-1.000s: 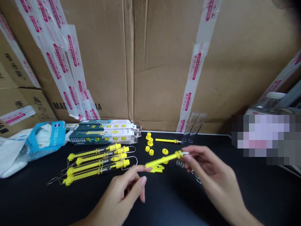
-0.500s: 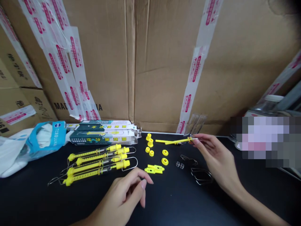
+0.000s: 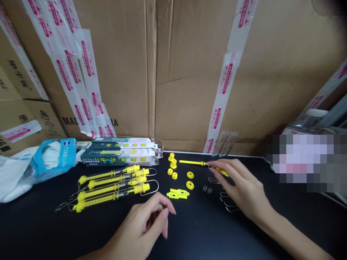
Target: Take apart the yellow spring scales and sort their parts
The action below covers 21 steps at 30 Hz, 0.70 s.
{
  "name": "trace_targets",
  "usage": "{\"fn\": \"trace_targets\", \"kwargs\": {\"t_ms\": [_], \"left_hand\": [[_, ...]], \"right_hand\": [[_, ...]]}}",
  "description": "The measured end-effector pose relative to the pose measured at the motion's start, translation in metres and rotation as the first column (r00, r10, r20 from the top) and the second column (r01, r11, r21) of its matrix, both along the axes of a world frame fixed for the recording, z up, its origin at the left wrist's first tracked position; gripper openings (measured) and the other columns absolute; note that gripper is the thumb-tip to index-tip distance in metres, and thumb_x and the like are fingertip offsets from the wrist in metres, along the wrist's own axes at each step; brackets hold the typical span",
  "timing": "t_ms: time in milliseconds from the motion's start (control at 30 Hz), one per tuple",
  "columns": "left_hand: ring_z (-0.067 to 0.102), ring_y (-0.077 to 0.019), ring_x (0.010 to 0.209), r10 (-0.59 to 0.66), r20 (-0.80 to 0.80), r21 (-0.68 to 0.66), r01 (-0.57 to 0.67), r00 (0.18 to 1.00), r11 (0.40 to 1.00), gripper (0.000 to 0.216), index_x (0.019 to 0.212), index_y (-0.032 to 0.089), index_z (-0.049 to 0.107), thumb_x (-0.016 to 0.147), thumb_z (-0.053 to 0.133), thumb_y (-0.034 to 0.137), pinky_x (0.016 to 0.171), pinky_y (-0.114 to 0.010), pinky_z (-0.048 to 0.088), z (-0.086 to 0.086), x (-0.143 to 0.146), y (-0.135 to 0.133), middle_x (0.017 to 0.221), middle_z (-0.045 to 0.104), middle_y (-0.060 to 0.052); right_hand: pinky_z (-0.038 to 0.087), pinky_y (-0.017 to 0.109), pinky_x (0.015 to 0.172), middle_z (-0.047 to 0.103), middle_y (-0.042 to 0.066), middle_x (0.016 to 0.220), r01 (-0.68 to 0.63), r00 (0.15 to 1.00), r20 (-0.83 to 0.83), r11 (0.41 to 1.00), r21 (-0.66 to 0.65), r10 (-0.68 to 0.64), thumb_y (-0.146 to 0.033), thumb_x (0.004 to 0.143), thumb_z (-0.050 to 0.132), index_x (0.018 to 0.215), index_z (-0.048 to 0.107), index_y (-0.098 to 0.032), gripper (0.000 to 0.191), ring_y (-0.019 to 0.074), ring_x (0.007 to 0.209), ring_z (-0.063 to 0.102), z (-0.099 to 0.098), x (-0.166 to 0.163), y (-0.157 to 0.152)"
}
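Observation:
My right hand reaches in from the right, its thumb and index fingertips closed at the metal end of a thin yellow rod. Part of another yellow piece shows under its fingers; how it is held is hidden. Lower in the middle, my left hand rests with fingers loosely bent and apart, with nothing in it. Nearest to it lie flat yellow plastic pieces. Yellow caps, two yellow rings, small springs and bent wire hooks lie about, the hooks partly behind my right hand.
Several assembled yellow spring scales lie side by side at left. Behind them are printed narrow boxes and a blue-and-white plastic pack. Clear tubes lean on the large cardboard box at the back.
My right hand has moved left and slightly down, from the right end of one rod to the metal end of the other. My left hand stays almost still.

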<state>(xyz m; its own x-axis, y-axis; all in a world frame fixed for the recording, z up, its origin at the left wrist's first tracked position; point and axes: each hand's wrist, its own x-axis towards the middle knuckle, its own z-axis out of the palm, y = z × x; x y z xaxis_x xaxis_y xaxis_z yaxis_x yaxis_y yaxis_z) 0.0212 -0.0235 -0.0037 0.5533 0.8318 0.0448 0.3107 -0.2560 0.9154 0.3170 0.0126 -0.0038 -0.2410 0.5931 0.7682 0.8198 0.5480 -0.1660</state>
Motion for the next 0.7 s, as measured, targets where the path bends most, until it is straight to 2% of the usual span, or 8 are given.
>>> {"fn": "trace_targets", "kwargs": {"t_ms": [167, 300, 533, 700], "left_hand": [[0.046, -0.0136, 0.06, 0.009, -0.02, 0.022, -0.009, 1.0, 1.0, 0.022, 0.099, 0.023, 0.056, 0.1, 0.038, 0.036, 0.057, -0.025, 0.032, 0.0, 0.0, 0.0, 0.067, 0.057, 0.004], [0.046, -0.0139, 0.061, 0.016, -0.045, 0.01, -0.016, 0.999, 1.0, 0.024, 0.099, 0.023, 0.056, 0.1, 0.037, 0.038, 0.057, -0.025, 0.032, -0.001, -0.001, 0.001, 0.069, 0.056, 0.003], [0.042, -0.0121, 0.056, -0.011, -0.04, 0.049, 0.013, 0.999, 0.999, 0.017, 0.098, 0.023, 0.055, 0.1, 0.04, 0.029, 0.053, -0.024, 0.03, -0.004, 0.0, 0.001, 0.068, 0.056, 0.005], [0.041, -0.0113, 0.055, -0.011, -0.061, 0.099, 0.017, 0.998, 0.995, 0.014, 0.099, 0.024, 0.055, 0.099, 0.041, 0.025, 0.053, -0.023, 0.029, -0.004, -0.002, 0.0, 0.068, 0.057, 0.005]], "right_hand": [[0.057, 0.034, 0.085, 0.069, 0.008, 0.107, -0.012, 0.995, 0.095, 0.995, -0.1, 0.022, -0.027, 0.102, 0.05, 0.119, 0.061, -0.02, 0.021, 0.0204, 0.095, 0.069, -0.009, -0.007, 0.014], [0.057, 0.035, 0.09, 0.067, 0.009, 0.117, 0.015, 0.992, 0.125, 0.991, -0.136, 0.003, -0.029, 0.102, 0.048, 0.128, 0.055, -0.02, 0.028, 0.0209, 0.102, 0.068, -0.008, -0.007, 0.017], [0.055, 0.054, 0.088, 0.07, 0.014, 0.105, 0.156, 0.968, 0.223, 0.976, -0.153, -0.119, -0.021, 0.099, 0.044, 0.112, 0.065, -0.016, 0.024, 0.0316, 0.097, 0.067, -0.01, 0.02, 0.014], [0.06, 0.049, 0.08, 0.072, 0.015, 0.098, 0.201, 0.956, 0.249, 0.963, -0.181, -0.152, -0.014, 0.097, 0.039, 0.103, 0.068, -0.014, 0.03, 0.029, 0.086, 0.071, -0.021, 0.029, 0.016]]}}
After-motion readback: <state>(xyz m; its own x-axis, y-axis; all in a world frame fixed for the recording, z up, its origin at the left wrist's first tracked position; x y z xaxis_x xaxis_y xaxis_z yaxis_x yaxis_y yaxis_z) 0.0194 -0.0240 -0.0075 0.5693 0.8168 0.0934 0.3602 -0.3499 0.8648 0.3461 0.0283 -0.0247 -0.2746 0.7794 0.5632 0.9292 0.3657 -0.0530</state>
